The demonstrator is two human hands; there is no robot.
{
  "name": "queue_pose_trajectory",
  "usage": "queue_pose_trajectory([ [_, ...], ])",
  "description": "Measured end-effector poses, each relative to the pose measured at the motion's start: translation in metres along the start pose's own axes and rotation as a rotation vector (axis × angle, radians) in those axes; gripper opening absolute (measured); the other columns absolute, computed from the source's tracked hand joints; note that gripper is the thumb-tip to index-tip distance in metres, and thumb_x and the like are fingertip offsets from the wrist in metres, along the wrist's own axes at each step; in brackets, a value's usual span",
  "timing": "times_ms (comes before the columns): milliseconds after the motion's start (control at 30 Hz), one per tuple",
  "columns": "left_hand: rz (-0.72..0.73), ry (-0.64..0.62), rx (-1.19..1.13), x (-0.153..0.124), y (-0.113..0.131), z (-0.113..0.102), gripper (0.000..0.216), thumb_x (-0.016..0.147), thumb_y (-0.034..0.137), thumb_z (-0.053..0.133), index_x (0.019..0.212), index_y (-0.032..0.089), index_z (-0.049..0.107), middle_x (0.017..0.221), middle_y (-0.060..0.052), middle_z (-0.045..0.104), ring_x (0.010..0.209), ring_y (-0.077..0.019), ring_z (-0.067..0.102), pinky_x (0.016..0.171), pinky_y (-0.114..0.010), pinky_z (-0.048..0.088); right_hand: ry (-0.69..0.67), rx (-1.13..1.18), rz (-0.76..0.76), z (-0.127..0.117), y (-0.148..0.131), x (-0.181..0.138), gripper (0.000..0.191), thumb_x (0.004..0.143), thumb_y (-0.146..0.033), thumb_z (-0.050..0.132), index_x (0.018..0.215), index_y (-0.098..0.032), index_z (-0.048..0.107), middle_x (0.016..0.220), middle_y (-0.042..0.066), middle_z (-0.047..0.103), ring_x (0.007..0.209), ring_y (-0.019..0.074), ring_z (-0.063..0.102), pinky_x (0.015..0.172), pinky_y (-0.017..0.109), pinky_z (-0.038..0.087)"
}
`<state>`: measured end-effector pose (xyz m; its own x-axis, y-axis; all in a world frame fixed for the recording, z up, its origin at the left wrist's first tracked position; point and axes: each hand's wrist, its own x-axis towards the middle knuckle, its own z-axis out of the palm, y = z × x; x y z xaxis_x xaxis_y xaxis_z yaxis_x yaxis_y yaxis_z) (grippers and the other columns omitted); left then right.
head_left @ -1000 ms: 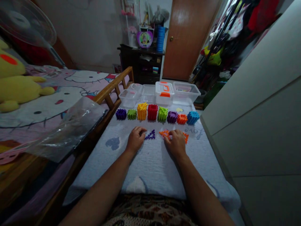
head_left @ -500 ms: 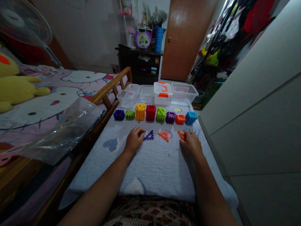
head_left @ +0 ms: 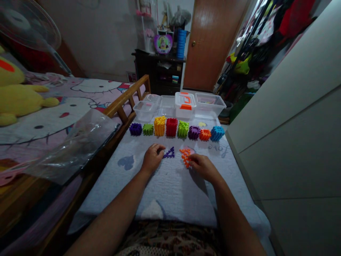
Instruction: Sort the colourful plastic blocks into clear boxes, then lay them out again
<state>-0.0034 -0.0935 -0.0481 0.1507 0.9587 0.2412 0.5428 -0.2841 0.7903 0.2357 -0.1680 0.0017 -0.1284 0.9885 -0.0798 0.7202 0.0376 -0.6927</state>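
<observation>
- Change: right hand (head_left: pixel 204 167) is back in from the desk's right edge, carrying the second orange piece (head_left: pixel 185 162); half a second ago it was out by that edge.
- Grip: right fingertips pinch that piece by its right side.
- Other orange piece, a triangle (head_left: pixel 183 151): on the desk (head_left: pixel 176 199), right of mid-width, roughly midway between near and far edges. Held piece overlaps it in view; touching or just above, can't tell.
- Net effect: both orange pieces are at one spot instead of well apart. Whether they're joined isn't visible.
- Left hand (head_left: pixel 153 156): no real move. Fingers loosely curled at the left end of the purple triangle (head_left: pixel 170 153); can't tell if it grips or just rests there.
- Purple triangle stays flat, left of the orange pair, a gap between.
- Row of coloured blocks (head_left: pixel 171 128) unchanged, spanning the desk from left edge to right edge, in front of the clear plastic boxes (head_left: pixel 185 111) along the far edge.
</observation>
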Motion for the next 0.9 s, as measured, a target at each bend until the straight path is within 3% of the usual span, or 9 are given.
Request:
queue_pose_trajectory([
  [100, -0.003, -0.002, 0.002, 0.000, 0.000, 0.000, 0.016, 0.078, 0.016, 0.054, 0.085, 0.019, 0.068, 0.090, -0.004, 0.067, 0.087, -0.0189, 0.064, 0.086, -0.032, 0.051, 0.038, -0.028, 0.050, 0.020, -0.014, 0.001, 0.029, 0.088, -0.016, 0.053, 0.114, -0.018, 0.066, 0.080, 0.001, 0.072, 0.071, 0.0153, 0.064, 0.069, 0.024, 0.044],
  [200, -0.005, -0.001, 0.006, 0.000, 0.000, 0.001, 0.016, 0.079, 0.017, 0.054, 0.086, 0.019, 0.068, 0.090, -0.004, 0.068, 0.087, -0.0190, 0.064, 0.085, -0.032, 0.051, 0.123, -0.188, 0.075, 0.033, -0.021, 0.001, 0.025, 0.087, -0.016, 0.056, 0.110, -0.018, 0.065, 0.097, 0.006, 0.071, 0.083, 0.0178, 0.065, 0.074, 0.026, 0.045],
  [300, -0.001, 0.002, 0.010, 0.000, 0.000, 0.001, 0.017, 0.079, 0.016, 0.054, 0.087, 0.019, 0.069, 0.090, -0.004, 0.068, 0.086, -0.0191, 0.064, 0.085, -0.032, 0.051, 0.219, -0.345, 0.059, 0.030, -0.021, -0.001, 0.020, 0.087, -0.020, 0.059, 0.106, -0.019, 0.066, 0.114, 0.011, 0.065, 0.100, 0.0222, 0.062, 0.082, 0.029, 0.046],
  [367, 0.001, 0.000, 0.009, 0.000, 0.000, 0.001, 0.017, 0.079, 0.016, 0.054, 0.087, 0.018, 0.069, 0.090, -0.004, 0.068, 0.086, -0.0193, 0.064, 0.085, -0.032, 0.051, 0.235, -0.397, 0.061, 0.025, -0.021, -0.004, 0.021, 0.087, -0.024, 0.061, 0.106, -0.019, 0.066, 0.112, 0.011, 0.063, 0.104, 0.0242, 0.059, 0.084, 0.030, 0.046],
  [533, -0.001, -0.008, 0.006, 0.000, 0.001, 0.001, 0.017, 0.078, 0.015, 0.054, 0.086, 0.018, 0.068, 0.089, -0.004, 0.068, 0.086, -0.0192, 0.064, 0.085, -0.032, 0.051, 0.161, -0.442, 0.062, 0.027, -0.026, -0.005, 0.032, 0.086, -0.039, 0.066, 0.113, -0.021, 0.064, 0.115, 0.011, 0.060, 0.103, 0.0248, 0.059, 0.079, 0.031, 0.047],
  [700, 0.009, -0.001, 0.012, 0.000, 0.000, 0.001, 0.017, 0.079, 0.015, 0.053, 0.086, 0.019, 0.068, 0.090, -0.004, 0.068, 0.087, -0.0190, 0.064, 0.085, -0.032, 0.051, 0.024, -0.449, 0.013, 0.038, -0.033, -0.004, 0.015, 0.091, -0.021, 0.055, 0.100, -0.021, 0.067, 0.109, 0.009, 0.059, 0.096, 0.0198, 0.060, 0.075, 0.027, 0.044],
  [900, 0.008, -0.011, 0.010, 0.000, 0.000, 0.001, 0.018, 0.078, 0.015, 0.053, 0.087, 0.018, 0.068, 0.090, -0.004, 0.068, 0.088, -0.0193, 0.064, 0.086, -0.032, 0.050, -0.116, -0.350, -0.163, 0.021, -0.021, -0.011, 0.018, 0.091, -0.013, 0.056, 0.085, -0.022, 0.071, 0.111, 0.005, 0.058, 0.099, 0.0179, 0.057, 0.086, 0.028, 0.044],
])
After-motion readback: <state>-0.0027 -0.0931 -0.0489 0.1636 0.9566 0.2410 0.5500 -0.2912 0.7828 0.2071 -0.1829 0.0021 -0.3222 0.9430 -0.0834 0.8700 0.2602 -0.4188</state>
